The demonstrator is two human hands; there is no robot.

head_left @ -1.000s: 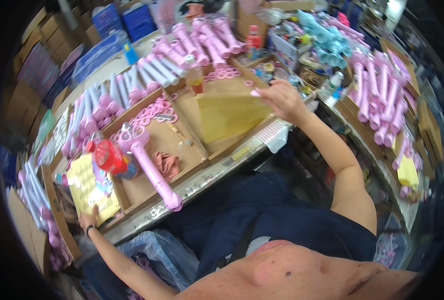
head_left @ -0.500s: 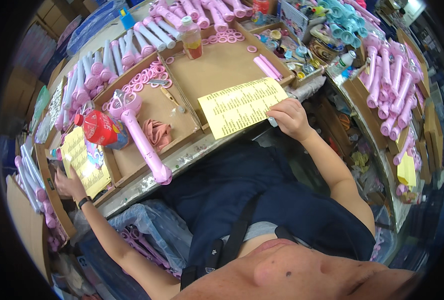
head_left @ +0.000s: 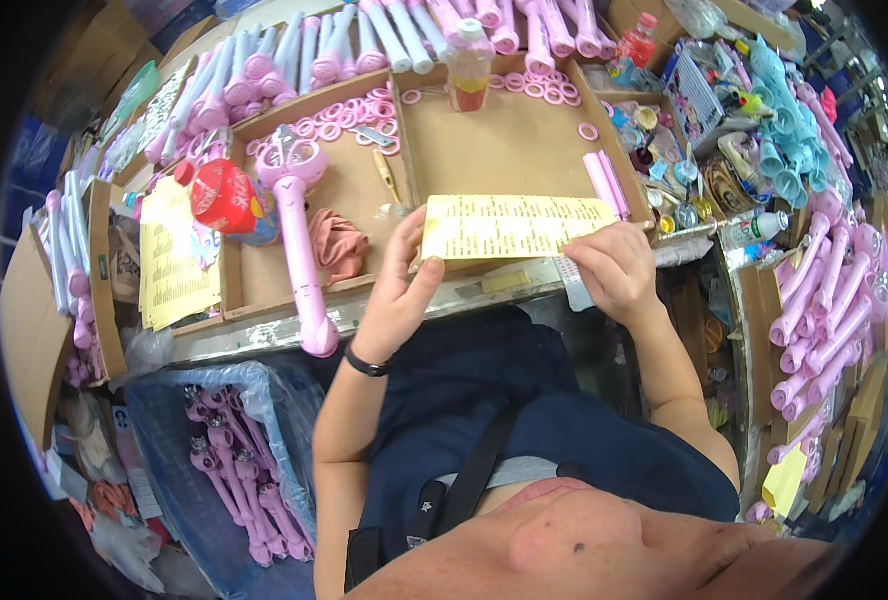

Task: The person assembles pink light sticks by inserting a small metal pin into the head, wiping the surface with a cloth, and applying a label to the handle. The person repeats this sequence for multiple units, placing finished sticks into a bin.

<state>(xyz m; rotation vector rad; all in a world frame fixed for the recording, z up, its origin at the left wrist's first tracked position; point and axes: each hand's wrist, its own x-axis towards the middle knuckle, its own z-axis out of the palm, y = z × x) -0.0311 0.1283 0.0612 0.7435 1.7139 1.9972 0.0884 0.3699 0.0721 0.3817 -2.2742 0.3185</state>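
A yellow printed sheet (head_left: 504, 228) is held out over the front of the cardboard tray. My right hand (head_left: 619, 270) pinches its lower right corner; a pale printed strip (head_left: 573, 284) hangs below those fingers. At the sheet's left edge is my left hand (head_left: 392, 295), thumb and fingers apart, with the fingertips at or just beside the paper. To the left, a pink toy wand (head_left: 307, 265) with a round head leans across the tray's front edge. A red-labelled bottle (head_left: 229, 203) and a stack of yellow sheets (head_left: 177, 265) are farther left.
The cardboard tray (head_left: 444, 150) holds pink rings (head_left: 339, 122), a wood-handled tool (head_left: 386, 178), a reddish cloth (head_left: 338, 245) and a bottle (head_left: 470, 72). Pink wand parts (head_left: 832, 310) fill boxes at right. A blue-lined bin (head_left: 159, 420) at lower left holds several wands.
My left hand has moved right, from the yellow stack to the held sheet's left edge. The sheet is now more level. The whole view has shifted, showing more of the bin.
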